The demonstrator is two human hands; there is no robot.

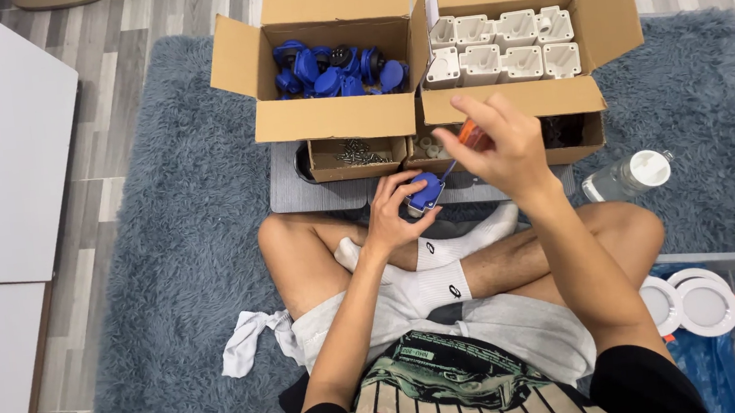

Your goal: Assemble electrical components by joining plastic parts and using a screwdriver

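Now left hand (393, 213) grips small blue part (426, 194). Right hand (499, 151) pinches orange screwdriver (469, 140), tip on part. Best: hold part still, keep screwdriver straight, turn slowly over lap.

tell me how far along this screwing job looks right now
Done: nothing finished shows as a clear pile, so the count is unclear. In hand: the left hand holds a blue plastic cap part while the right hand drives an orange-handled screwdriver into it. Left: the open cardboard box of blue plastic parts and the cardboard box of white plastic housings both look well stocked, so plenty seems to remain.
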